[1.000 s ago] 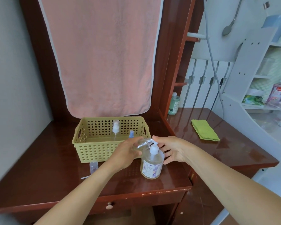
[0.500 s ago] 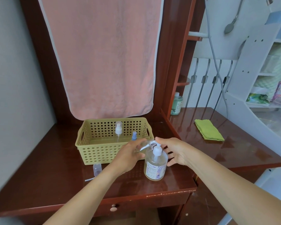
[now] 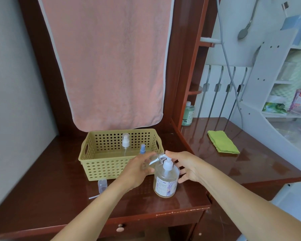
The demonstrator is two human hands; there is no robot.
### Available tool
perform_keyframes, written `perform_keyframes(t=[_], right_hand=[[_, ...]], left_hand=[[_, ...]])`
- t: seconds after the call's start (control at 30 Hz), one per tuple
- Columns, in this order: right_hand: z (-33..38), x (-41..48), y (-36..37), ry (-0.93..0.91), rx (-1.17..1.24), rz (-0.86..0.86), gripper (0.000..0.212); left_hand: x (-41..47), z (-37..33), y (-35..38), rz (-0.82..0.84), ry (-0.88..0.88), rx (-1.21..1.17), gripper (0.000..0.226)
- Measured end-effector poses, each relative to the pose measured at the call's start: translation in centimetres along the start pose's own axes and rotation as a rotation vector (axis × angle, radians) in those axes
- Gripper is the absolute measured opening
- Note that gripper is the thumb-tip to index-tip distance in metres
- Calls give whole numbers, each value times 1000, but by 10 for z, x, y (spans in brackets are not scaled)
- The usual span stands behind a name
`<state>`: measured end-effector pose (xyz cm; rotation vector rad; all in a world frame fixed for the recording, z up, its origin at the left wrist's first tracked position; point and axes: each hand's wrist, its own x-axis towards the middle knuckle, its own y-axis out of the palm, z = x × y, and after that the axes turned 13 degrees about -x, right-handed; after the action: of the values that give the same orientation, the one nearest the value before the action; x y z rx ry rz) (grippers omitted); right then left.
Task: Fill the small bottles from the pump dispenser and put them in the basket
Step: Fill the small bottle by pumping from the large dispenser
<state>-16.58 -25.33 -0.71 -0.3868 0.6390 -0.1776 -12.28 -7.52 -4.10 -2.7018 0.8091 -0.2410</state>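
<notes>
Now your left hand (image 3: 137,169) grips a small clear bottle (image 3: 155,160), tilted, neck at the pump dispenser (image 3: 165,183) nozzle. Your right hand (image 3: 186,167) rests on the pump head, fingers spread loose. Dispenser stands on the bench (image 3: 59,188) just beside the basket (image 3: 101,167); two bottles (image 3: 125,143) stand inside.

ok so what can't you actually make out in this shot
All in the head view:
- Small bottle: its fill level; the left hand covers its body and it is blurred.
- Pump dispenser: spout tip, hidden behind the small bottle's neck and the right hand; label print too small.
- Blue-capped bottle in the basket: body hidden by the front wall and the left hand.
</notes>
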Motion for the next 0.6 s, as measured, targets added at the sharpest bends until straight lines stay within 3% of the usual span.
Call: perform_keyframes(t=[0.23, 0.43, 0.6], right_hand=[[4, 3, -3, 6, -12, 8, 46], [3, 6, 1, 7, -12, -30, 62], [1, 0, -6, -3, -12, 32, 56]], left_hand=[[4, 3, -1, -15, -6, 17, 55], [4, 4, 1, -8, 3, 23, 56], [3, 1, -2, -5, 27, 4, 54]])
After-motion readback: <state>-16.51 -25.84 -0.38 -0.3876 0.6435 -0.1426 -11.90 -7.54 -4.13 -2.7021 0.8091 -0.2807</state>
